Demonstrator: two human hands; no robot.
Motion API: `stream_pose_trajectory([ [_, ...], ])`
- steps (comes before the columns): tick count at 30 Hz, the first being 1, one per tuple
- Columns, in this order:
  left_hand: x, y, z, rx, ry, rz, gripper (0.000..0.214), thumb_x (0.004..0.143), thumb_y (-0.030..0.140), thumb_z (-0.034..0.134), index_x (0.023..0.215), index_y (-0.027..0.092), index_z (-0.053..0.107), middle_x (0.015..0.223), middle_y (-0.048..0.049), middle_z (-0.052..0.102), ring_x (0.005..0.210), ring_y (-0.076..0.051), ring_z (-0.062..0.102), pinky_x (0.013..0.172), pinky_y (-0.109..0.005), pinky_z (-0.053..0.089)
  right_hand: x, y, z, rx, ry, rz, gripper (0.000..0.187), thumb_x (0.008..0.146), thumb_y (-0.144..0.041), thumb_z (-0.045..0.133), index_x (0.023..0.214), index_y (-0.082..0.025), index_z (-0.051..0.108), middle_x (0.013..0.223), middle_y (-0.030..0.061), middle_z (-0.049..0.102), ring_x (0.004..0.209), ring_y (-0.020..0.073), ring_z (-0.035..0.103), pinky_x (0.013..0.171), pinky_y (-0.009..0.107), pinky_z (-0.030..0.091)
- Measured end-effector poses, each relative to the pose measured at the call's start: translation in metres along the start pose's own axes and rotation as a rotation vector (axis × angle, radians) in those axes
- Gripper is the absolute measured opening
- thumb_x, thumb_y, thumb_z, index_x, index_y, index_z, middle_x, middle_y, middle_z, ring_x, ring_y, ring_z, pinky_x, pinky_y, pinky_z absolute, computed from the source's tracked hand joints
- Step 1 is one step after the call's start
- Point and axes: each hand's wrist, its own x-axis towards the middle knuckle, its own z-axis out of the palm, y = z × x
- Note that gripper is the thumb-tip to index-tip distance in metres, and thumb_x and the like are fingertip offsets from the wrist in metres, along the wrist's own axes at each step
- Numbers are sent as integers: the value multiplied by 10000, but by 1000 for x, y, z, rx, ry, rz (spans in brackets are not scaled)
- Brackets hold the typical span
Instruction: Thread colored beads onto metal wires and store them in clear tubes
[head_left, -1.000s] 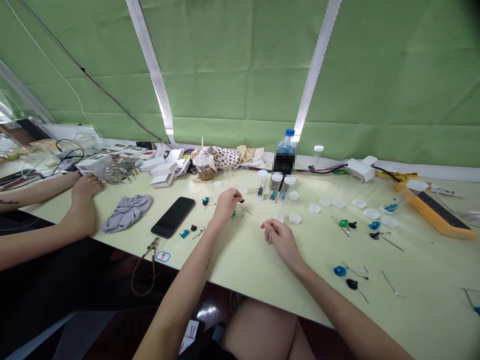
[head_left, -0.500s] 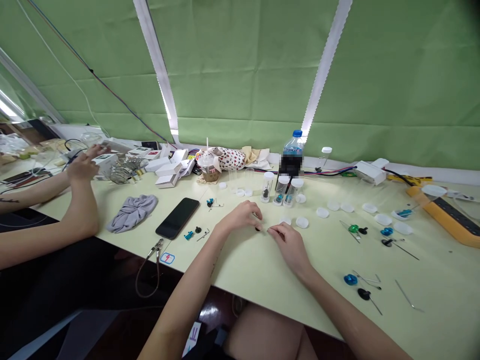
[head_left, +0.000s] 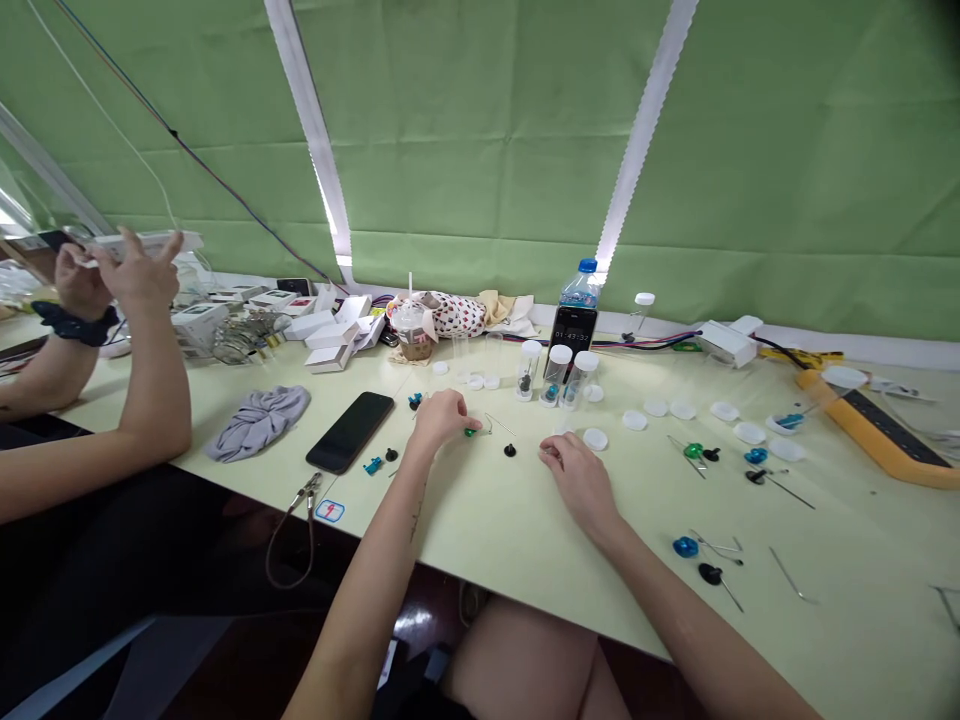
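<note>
My left hand is low over the table, fingers closed at a small shiny green part. A thin bent metal rod lies just right of it. Between my hands sits a small black disc-shaped part, touched by neither. My right hand rests on the table with thumb and fingers pinched together; whatever is between them is too small to make out. Beyond it stand clear tubes with white caps, blue and dark parts inside, and loose white lids lie nearby.
Left are a black phone, a grey cloth scrunchie and small blue parts. On the right lie green, blue and black parts with bent rods, and an orange power strip. A co-worker's hands are raised at far left.
My left hand has moved left, and the green part and bent rod now show beside it. The black part lies uncovered. My right hand stays nearly in place. The co-worker's hands have risen.
</note>
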Motion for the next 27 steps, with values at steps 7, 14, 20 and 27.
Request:
stream_pose_trajectory([
  [7, 0, 0, 0, -42, -120, 54, 218, 552, 353, 759, 599, 182, 633, 663, -45, 653, 656, -184, 591, 587, -257, 386, -3, -6, -4, -139, 19, -19, 170, 916, -288, 420, 883, -223, 574, 937, 18, 596, 774, 152, 574, 608, 266, 356],
  [14, 3, -1, -6, -354, 92, 87, 131, 630, 278, 698, 702, 176, 660, 717, -41, 669, 688, -166, 580, 622, -262, 401, -5, -23, 4, -142, 73, -231, 253, 964, -335, 324, 1035, -217, 536, 973, 42, 599, 829, 162, 592, 634, 265, 391],
  [20, -10, 16, 11, -843, 50, 200, 182, 650, 267, 668, 781, 142, 650, 730, -41, 656, 647, -134, 572, 622, -251, 432, 8, -29, 27, -246, -3, -293, 201, 949, -314, 387, 1080, -209, 498, 976, 43, 586, 797, 165, 594, 589, 264, 380],
  [27, -47, 29, 38, -721, -92, 227, 127, 646, 232, 645, 753, 165, 665, 741, -25, 666, 658, -133, 577, 633, -250, 437, 11, -21, 27, -309, 21, -214, 127, 945, -242, 393, 888, -194, 496, 899, 33, 568, 738, 150, 567, 581, 262, 341],
])
